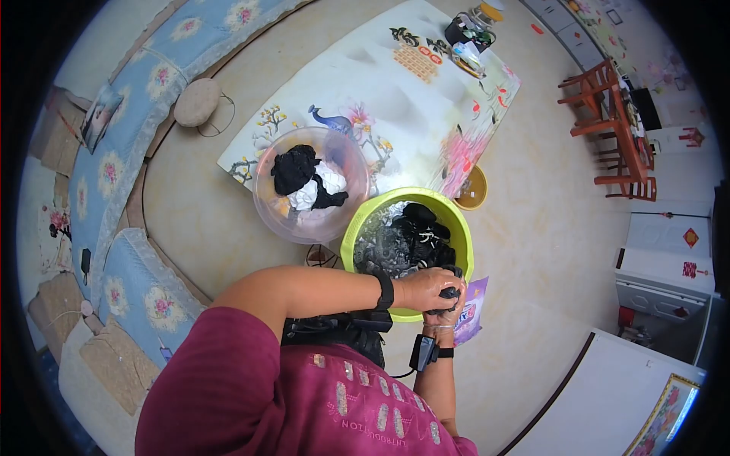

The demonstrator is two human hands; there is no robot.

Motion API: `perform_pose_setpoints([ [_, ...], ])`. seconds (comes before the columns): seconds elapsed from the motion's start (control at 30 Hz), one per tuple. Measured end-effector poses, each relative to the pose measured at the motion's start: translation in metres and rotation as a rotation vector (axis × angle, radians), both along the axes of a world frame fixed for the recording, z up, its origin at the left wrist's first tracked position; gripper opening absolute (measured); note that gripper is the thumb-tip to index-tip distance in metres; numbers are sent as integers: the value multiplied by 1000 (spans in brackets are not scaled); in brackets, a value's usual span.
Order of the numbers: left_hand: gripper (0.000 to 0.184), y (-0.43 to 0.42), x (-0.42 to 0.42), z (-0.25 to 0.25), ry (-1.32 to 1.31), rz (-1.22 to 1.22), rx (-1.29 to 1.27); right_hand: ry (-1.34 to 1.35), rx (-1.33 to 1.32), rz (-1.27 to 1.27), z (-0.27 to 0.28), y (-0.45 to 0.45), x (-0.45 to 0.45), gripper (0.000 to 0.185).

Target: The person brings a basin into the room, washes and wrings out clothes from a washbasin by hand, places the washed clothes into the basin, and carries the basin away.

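Note:
A yellow-green basin (464, 228) holds water with suds and dark wet clothes (418, 235). At its near right rim, my left hand (424, 289) is closed round a bunched black cloth (450, 293). My right hand (447, 313) grips the same cloth from below, close against the left. Some fingers are hidden by the cloth and by each other. To the left, a clear pinkish tub (269, 209) contains a black garment (294, 170) and a white cloth (330, 179). Beside my right hand lies a purple packet (473, 308).
A low table with a floral cover (365, 83) stands beyond the basins, bearing a dark container (465, 34) at its far end. A small yellow bowl (473, 190) is right of the basin. There is a round stool (197, 102), a blue sofa (160, 83) and wooden chairs (589, 87).

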State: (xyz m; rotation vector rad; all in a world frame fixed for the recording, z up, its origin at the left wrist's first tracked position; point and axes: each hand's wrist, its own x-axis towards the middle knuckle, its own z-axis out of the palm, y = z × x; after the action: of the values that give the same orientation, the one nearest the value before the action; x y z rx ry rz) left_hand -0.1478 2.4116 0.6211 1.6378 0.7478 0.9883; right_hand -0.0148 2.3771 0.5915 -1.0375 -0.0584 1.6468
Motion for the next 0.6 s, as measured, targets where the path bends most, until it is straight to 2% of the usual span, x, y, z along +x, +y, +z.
perform_pose_setpoints([
  [0.23, 29, -1, -2, 4, 19, -113, -57, -25, -49, 32, 6, -8, -2, 37],
  [0.37, 26, 0, -5, 1, -20, -139, -87, -128, -43, 67, 14, -5, -10, 38],
  [0.47, 33, 4, -8, -4, -101, -140, -135, -146, -42, 93, 12, 5, -4, 38],
  [0.53, 50, 5, -14, 1, -17, -32, -262, -138, -49, 116, 14, 10, -6, 39],
  [0.57, 65, 5, -10, -4, 27, 65, -175, -151, -31, 93, 15, 13, -7, 39],
  [0.6, 65, 6, -9, -4, 26, 68, -173, -164, -12, 72, 22, 16, -12, 39],
])
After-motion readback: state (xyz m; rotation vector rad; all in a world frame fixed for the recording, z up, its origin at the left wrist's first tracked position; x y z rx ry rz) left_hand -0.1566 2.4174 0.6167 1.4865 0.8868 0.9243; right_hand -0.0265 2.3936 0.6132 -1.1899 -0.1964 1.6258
